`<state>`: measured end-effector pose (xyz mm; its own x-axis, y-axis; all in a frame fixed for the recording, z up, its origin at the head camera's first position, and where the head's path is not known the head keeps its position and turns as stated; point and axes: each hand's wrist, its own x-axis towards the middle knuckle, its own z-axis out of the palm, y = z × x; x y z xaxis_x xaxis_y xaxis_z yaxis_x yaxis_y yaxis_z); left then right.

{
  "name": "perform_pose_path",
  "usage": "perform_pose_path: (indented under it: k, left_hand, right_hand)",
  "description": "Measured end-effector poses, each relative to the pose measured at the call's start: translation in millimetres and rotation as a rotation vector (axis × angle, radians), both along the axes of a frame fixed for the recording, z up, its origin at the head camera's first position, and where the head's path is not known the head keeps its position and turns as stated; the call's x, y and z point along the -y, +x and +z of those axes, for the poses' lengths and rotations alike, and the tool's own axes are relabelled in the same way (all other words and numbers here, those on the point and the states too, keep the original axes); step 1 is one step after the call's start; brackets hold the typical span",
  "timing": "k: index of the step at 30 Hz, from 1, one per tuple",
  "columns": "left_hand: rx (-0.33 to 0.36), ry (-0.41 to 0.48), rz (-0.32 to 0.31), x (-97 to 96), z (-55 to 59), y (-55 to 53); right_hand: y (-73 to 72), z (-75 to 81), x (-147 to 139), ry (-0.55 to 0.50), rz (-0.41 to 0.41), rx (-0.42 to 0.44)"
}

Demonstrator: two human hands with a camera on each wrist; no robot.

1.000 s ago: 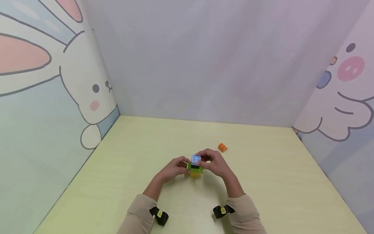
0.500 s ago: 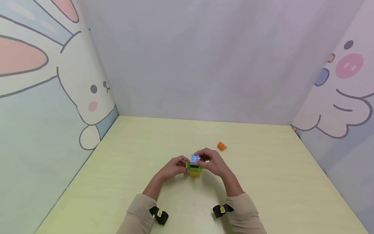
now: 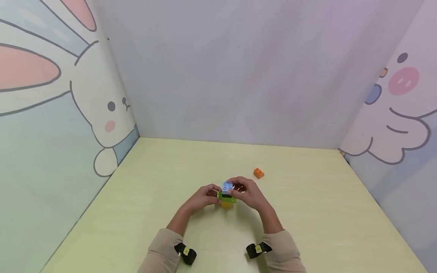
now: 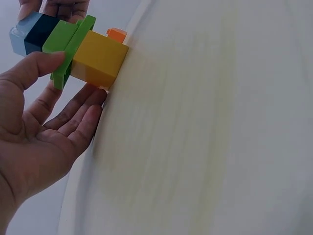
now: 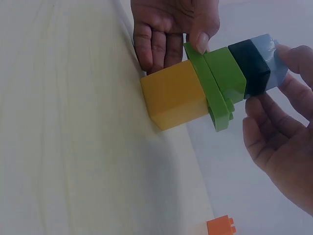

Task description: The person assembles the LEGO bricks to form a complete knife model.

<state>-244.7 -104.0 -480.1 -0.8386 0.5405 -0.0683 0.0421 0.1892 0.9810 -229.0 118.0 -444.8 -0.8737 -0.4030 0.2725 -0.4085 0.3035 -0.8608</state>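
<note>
A tower of toy building bricks stands upright on the table in front of me. At its base is a yellow brick (image 5: 173,95), topped by a wide green plate (image 5: 211,90). Above these sit a green brick (image 5: 226,73), a dark brick (image 5: 249,68) and a light blue brick (image 3: 226,186) with studs on top. My left hand (image 3: 203,198) pinches one end of the green plate, thumb on its side in the left wrist view. With thumb and fingers, my right hand (image 3: 250,194) grips the light blue brick; its lower fingers lie by the dark brick.
A loose orange brick (image 3: 258,173) lies on the pale yellow table (image 3: 307,204), beyond my right hand. A grey-white curtain wall (image 3: 235,76) closes off the back, and printed cartoon panels line the left and right sides.
The head view shifts slightly. Both hands keep their hold on the brick tower, and the orange brick lies in the same place.
</note>
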Motion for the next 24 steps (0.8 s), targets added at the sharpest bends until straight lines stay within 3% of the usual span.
perform_pose_path:
  k: [8,12,17,21,24]
  left_hand:
    - [-0.011,0.009,0.005,-1.4,-0.9,-0.3]
    - [0.008,0.004,-0.008,-3.3,-0.4,0.5]
    - [-0.021,-0.027,0.004,-5.3,5.9,-2.1]
    - [-0.027,-0.058,0.012,-5.1,10.1,-3.1]
    - [-0.022,-0.066,0.006,-4.2,18.1,1.9]
  right_hand:
    - [7.8,6.4,-15.8,0.032,-0.053,0.011]
    - [17.4,21.3,-18.7,0.037,-0.034,0.032]
    - [24.4,40.9,-22.8,0.053,-0.028,0.064]
    - [23.6,41.2,-31.3,0.078,-0.057,0.082]
    - [23.0,37.2,-38.2,0.100,-0.067,0.102]
